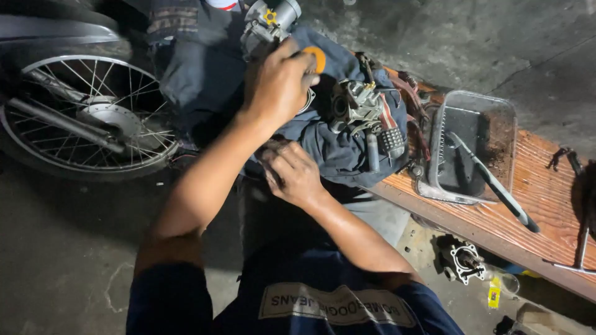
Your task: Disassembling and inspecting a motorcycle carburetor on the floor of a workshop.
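My left hand [279,80] is raised and closed around a tool with an orange handle [318,57], just below a grey metal carburettor-like part [270,18] with a yellow fitting. My right hand [293,174] lies lower down with curled fingers on a dark blue cloth [338,152]; whether it grips anything is hidden. A second metal carburettor part [363,108] rests on that cloth, right of both hands.
A spoked motorcycle wheel [87,118] stands at left. A wooden bench [546,205] at right carries a clear plastic tray [504,118] with a long dark tool [496,186] in it. An engine part [462,260] and a small yellow item [495,291] lie on the concrete floor.
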